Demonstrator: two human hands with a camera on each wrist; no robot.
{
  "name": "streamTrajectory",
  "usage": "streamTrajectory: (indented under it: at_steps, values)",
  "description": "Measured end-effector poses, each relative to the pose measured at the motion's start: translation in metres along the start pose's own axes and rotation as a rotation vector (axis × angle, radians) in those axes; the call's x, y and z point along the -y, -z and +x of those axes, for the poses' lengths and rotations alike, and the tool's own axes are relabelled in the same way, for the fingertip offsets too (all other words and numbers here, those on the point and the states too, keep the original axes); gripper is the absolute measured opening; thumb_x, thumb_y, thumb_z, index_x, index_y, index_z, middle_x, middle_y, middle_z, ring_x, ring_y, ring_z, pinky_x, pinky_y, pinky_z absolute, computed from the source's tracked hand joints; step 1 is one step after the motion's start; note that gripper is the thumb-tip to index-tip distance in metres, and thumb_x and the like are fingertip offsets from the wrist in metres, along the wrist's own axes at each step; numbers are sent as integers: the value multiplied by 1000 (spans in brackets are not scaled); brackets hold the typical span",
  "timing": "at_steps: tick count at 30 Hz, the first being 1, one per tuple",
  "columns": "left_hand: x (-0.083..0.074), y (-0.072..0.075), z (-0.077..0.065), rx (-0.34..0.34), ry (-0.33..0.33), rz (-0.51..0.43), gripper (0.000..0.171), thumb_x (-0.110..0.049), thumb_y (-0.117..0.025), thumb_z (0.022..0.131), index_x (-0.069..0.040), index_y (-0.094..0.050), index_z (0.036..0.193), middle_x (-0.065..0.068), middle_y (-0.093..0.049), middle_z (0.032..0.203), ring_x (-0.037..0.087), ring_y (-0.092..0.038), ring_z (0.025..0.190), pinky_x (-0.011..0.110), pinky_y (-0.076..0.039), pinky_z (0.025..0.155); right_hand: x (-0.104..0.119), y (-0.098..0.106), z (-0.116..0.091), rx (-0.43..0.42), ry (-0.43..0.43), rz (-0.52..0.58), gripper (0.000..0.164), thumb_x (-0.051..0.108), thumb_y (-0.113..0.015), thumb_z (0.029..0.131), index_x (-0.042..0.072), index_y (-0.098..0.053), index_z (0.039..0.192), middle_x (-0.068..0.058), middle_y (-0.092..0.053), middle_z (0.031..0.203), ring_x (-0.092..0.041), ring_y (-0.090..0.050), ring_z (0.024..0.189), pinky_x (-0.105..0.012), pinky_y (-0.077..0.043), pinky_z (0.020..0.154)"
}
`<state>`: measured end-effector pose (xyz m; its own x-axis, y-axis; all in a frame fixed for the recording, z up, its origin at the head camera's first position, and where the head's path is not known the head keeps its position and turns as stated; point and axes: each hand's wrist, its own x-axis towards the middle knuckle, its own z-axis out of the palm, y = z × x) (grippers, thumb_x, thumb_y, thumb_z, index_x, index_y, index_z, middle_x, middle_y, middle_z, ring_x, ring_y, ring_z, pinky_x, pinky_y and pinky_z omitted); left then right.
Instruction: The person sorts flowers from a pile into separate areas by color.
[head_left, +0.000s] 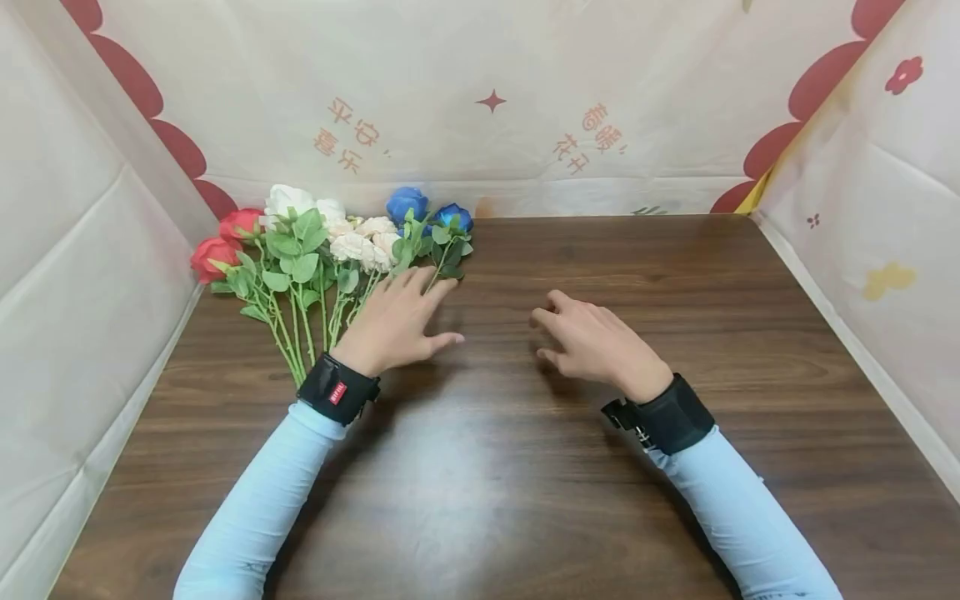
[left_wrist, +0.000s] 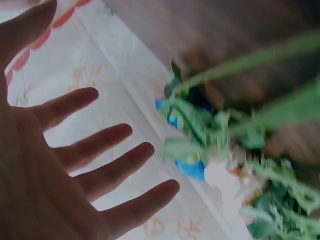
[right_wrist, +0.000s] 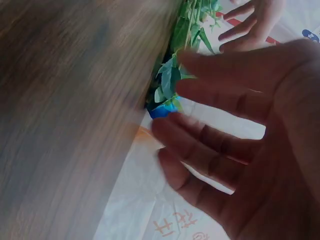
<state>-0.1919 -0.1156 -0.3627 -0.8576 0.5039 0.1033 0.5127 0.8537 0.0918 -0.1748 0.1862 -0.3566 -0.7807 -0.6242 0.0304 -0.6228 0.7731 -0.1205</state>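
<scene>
Artificial roses lie in a row at the table's back left: red roses (head_left: pixel 215 258) outermost, then white roses (head_left: pixel 288 202), cream flowers (head_left: pixel 367 244) and blue roses (head_left: pixel 407 204). Over the stems of the cream and blue ones is my left hand (head_left: pixel 397 323), fingers spread and holding nothing; the left wrist view shows its straight fingers (left_wrist: pixel 120 172) beside the blurred green stems (left_wrist: pixel 280 112). My right hand (head_left: pixel 596 340) hovers over the table to the right of the flowers. Its fingers (right_wrist: pixel 200 145) are loosely bent with nothing between them.
The dark wood table (head_left: pixel 480 483) fills the space before me. A pale printed cloth (head_left: pixel 487 50) hangs along the back edge, and similar cloth walls (head_left: pixel 862 208) border both sides.
</scene>
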Motion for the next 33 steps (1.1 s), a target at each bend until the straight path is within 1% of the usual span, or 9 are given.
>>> streamTrajectory:
  at_steps: [2, 4, 6, 11, 14, 17, 23, 27, 33]
  values:
    - [7, 7, -1, -17, 36, -31, 86, -69, -65, 90, -21, -40, 158, 20, -40, 160, 42, -45, 144, 67, -42, 111, 0, 0, 0, -15, 20, 15, 7, 10, -71, 94, 11, -70, 100, -3, -58, 88, -13, -51, 66, -28, -44, 58]
    - [14, 13, -2, -38, 67, -69, 83, -65, -69, 90, -20, -43, 155, 19, -45, 154, 41, -51, 136, 65, -48, 105, 0, 1, -1, -35, 40, 23, 12, 2, -66, 93, 12, -65, 87, 1, -54, 76, -11, -45, 62, -26, -36, 56]
    - [21, 18, -4, -64, 97, -92, 79, -61, -71, 90, -17, -46, 152, 19, -50, 145, 38, -58, 123, 59, -53, 96, 0, 2, 0, -47, 49, 25, 18, -1, -63, 93, 13, -62, 82, 2, -51, 71, -11, -42, 61, -25, -33, 56]
    - [34, 19, -7, -75, 165, -136, 55, -47, -77, 91, -6, -60, 125, 14, -51, 114, 30, -57, 89, 44, -54, 74, 0, 2, 1, -45, 49, 28, 9, 4, -67, 93, 12, -68, 89, 4, -60, 75, -10, -49, 62, -26, -41, 57]
    - [37, 12, -5, -37, 167, -153, 35, -37, -78, 92, -5, -67, 101, 12, -59, 100, 29, -59, 80, 43, -54, 71, 1, 1, 2, -11, 35, 39, 1, 12, -71, 94, 13, -70, 94, 4, -66, 78, -9, -52, 61, -26, -44, 57]
    - [37, 4, -2, 9, 146, -163, 26, -31, -78, 92, -8, -70, 82, 8, -69, 84, 27, -66, 75, 44, -57, 72, 2, 0, 2, 14, 25, 45, 5, 19, -73, 95, 14, -70, 96, 5, -68, 80, -8, -52, 60, -26, -43, 56]
    - [34, -7, 2, 75, 151, -182, 28, -25, -84, 86, -11, -68, 68, 2, -67, 68, 23, -64, 66, 40, -55, 65, 1, -1, 3, 11, 19, 42, 6, 22, -71, 97, 16, -70, 96, 5, -69, 80, -7, -52, 58, -26, -43, 54]
    - [33, -12, 2, 104, 142, -183, 38, -20, -84, 85, -14, -59, 57, 0, -58, 60, 20, -58, 59, 35, -50, 58, 1, -2, 3, 20, 13, 50, 7, 23, -70, 98, 16, -71, 97, 6, -69, 79, -7, -52, 58, -26, -42, 54]
    - [35, -15, 3, 85, 97, -178, 51, -9, -77, 87, -18, -43, 50, -5, -40, 53, 19, -50, 56, 33, -46, 59, 0, -1, 1, 36, 1, 52, 14, 30, -71, 98, 15, -71, 100, 9, -60, 69, -7, -50, 57, -25, -41, 55]
